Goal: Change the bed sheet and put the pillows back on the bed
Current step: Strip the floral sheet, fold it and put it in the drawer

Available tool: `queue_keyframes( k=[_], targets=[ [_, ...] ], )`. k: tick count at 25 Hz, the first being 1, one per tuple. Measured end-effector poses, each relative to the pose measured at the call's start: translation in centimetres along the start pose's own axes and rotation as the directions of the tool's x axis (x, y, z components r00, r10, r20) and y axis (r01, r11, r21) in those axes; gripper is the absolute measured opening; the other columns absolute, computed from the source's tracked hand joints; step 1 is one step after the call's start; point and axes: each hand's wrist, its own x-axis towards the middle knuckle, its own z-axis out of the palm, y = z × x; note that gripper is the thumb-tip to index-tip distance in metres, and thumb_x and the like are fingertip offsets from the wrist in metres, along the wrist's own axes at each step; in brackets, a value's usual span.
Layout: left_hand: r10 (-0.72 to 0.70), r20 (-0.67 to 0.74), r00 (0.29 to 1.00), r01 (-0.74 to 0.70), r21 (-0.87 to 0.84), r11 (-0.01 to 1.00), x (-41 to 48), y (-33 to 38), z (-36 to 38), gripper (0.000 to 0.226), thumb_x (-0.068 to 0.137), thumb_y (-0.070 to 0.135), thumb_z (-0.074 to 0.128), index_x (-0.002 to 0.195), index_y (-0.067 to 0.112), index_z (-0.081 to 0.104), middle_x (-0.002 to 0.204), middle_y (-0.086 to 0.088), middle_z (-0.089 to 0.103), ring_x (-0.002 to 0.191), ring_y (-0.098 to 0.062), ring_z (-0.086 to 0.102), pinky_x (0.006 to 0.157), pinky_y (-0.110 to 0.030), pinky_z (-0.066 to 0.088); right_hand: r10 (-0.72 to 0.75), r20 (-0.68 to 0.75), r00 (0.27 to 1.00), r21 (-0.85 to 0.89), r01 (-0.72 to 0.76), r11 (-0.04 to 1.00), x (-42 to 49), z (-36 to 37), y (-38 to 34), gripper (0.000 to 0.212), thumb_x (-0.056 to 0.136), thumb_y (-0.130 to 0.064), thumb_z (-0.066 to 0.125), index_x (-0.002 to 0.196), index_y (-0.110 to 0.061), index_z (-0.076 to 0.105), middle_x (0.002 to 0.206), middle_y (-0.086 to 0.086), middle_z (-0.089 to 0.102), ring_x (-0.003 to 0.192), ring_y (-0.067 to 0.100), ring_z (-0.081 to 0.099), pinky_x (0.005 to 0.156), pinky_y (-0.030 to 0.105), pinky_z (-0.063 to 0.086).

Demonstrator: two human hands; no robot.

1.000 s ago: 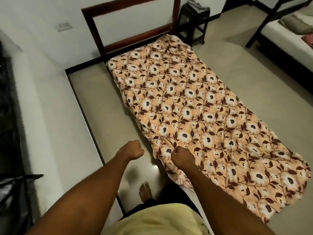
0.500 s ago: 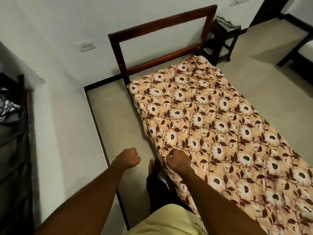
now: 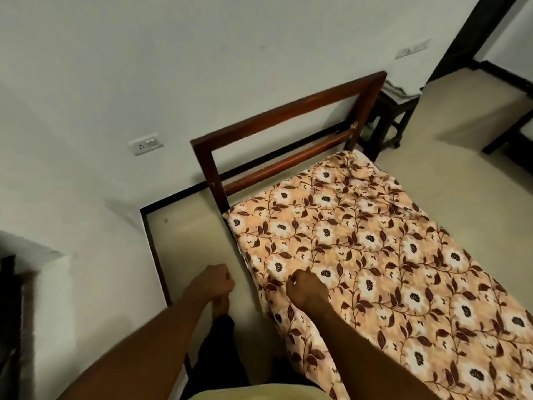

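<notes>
An orange bed sheet (image 3: 375, 255) printed with white flowers and brown leaves covers the bed up to the wooden headboard (image 3: 288, 111). It is wrinkled near the far right corner. My right hand (image 3: 305, 290) lies on the sheet close to its left edge, fingers curled and pinching the fabric. To its left, over the floor beside the bed, my left hand (image 3: 215, 281) is a closed fist holding nothing. No pillow is in view.
A dark wooden stool (image 3: 398, 119) with folded cloth (image 3: 402, 88) on top stands right of the headboard. A wall socket (image 3: 145, 144) is left of it. A narrow floor strip (image 3: 187, 241) runs between bed and wall, with my foot (image 3: 223, 303) on it. Dark furniture (image 3: 8, 313) fills the far left.
I have stepped along the bed toward the headboard and my view has lifted. Both hands keep their curled poses, the right one sliding along the sheet's left edge.
</notes>
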Motion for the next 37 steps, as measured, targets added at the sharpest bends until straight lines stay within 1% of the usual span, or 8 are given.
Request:
queue_keyframes(
  k=[5, 10, 14, 17, 25, 29, 34, 37],
  targets=[
    [0.113, 0.093, 0.989, -0.125, 0.134, 0.983, 12.5, 1.3, -9.1, 0.02, 0.097, 0.028, 0.061, 0.104, 0.01, 0.066, 0.103, -0.005, 0.066, 0.103, -0.027, 0.066, 0.076, -0.028, 0.05, 0.12, -0.023, 0.993, 0.075, -0.118, 0.99, 10.3, -1.8, -6.8, 0.036, 0.099, -0.044, 0.049, 0.119, -0.023, 0.069, 0.114, 0.001, 0.073, 0.105, 0.024, 0.067, 0.086, 0.034, 0.053],
    [0.165, 0.171, 0.971, -0.204, 0.248, 0.947, 21.6, 2.5, -17.4, 0.024, 0.092, 0.036, 0.06, 0.109, 0.021, 0.066, 0.107, -0.002, 0.067, 0.096, -0.019, 0.064, 0.089, -0.04, 0.057, 0.286, 0.029, 0.958, 0.176, -0.287, 0.942, 18.2, -3.6, -13.2, 0.035, 0.096, -0.046, 0.048, 0.109, -0.023, 0.071, 0.095, -0.001, 0.076, 0.086, 0.02, 0.072, 0.087, 0.039, 0.059],
    [0.164, 0.205, 0.965, -0.228, 0.346, 0.91, 26.7, 3.1, -21.4, 0.022, 0.097, 0.037, 0.059, 0.104, 0.019, 0.067, 0.102, -0.004, 0.067, 0.093, -0.022, 0.065, 0.083, -0.035, 0.055, 0.345, 0.012, 0.939, 0.238, -0.338, 0.911, 22.7, -6.3, -17.7, 0.032, 0.099, -0.044, 0.053, 0.111, -0.022, 0.073, 0.105, 0.005, 0.075, 0.097, 0.027, 0.071, 0.089, 0.04, 0.058],
    [0.139, 0.244, 0.96, -0.217, 0.333, 0.918, 29.5, 3.2, -21.9, 0.024, 0.096, 0.036, 0.058, 0.109, 0.018, 0.065, 0.105, -0.005, 0.066, 0.1, -0.024, 0.065, 0.09, -0.038, 0.056, 0.399, 0.008, 0.917, 0.241, -0.389, 0.889, 25.8, -6.1, -18.7, 0.039, 0.096, -0.05, 0.053, 0.112, -0.021, 0.073, 0.106, 0.005, 0.075, 0.099, 0.027, 0.07, 0.087, 0.04, 0.058],
    [0.06, 0.231, 0.971, -0.133, 0.313, 0.94, 41.0, 3.1, -16.4, 0.033, 0.099, 0.035, 0.055, 0.125, 0.014, 0.06, 0.125, -0.012, 0.064, 0.114, -0.032, 0.063, 0.1, -0.046, 0.054, 0.36, 0.173, 0.917, 0.235, -0.393, 0.889, 36.5, 2.4, -17.0, 0.048, 0.093, -0.054, 0.057, 0.129, -0.024, 0.06, 0.111, 0.001, 0.072, 0.104, 0.028, 0.069, 0.093, 0.047, 0.056],
    [-0.019, 0.172, 0.985, -0.04, 0.333, 0.942, 48.6, 1.6, -11.1, 0.045, 0.104, 0.041, 0.051, 0.137, 0.011, 0.054, 0.134, -0.016, 0.06, 0.124, -0.036, 0.059, 0.101, -0.046, 0.052, 0.373, 0.247, 0.894, 0.161, -0.418, 0.894, 42.5, 9.7, -14.8, 0.048, 0.096, -0.058, 0.057, 0.123, -0.02, 0.064, 0.119, 0.004, 0.07, 0.112, 0.029, 0.066, 0.097, 0.044, 0.051],
    [-0.173, 0.162, 0.971, 0.109, 0.344, 0.933, 55.6, -2.7, -4.9, 0.07, 0.101, 0.061, 0.048, 0.151, 0.01, 0.044, 0.148, -0.019, 0.052, 0.134, -0.039, 0.053, 0.106, -0.049, 0.045, 0.362, 0.178, 0.915, 0.206, -0.395, 0.895, 47.5, 17.4, -14.7, 0.06, 0.088, -0.07, 0.064, 0.112, -0.015, 0.07, 0.108, 0.005, 0.071, 0.104, 0.029, 0.068, 0.087, 0.041, 0.053],
    [-0.097, 0.074, 0.992, 0.067, 0.337, 0.939, 56.9, -4.1, -2.7, 0.058, 0.099, 0.051, 0.062, 0.138, 0.008, 0.055, 0.137, -0.017, 0.06, 0.125, -0.038, 0.059, 0.096, -0.048, 0.05, 0.396, 0.091, 0.914, 0.266, -0.405, 0.875, 48.6, 20.2, -14.7, 0.045, 0.091, -0.057, 0.068, 0.102, -0.014, 0.073, 0.099, 0.007, 0.072, 0.094, 0.03, 0.069, 0.076, 0.038, 0.053]
  ],
)
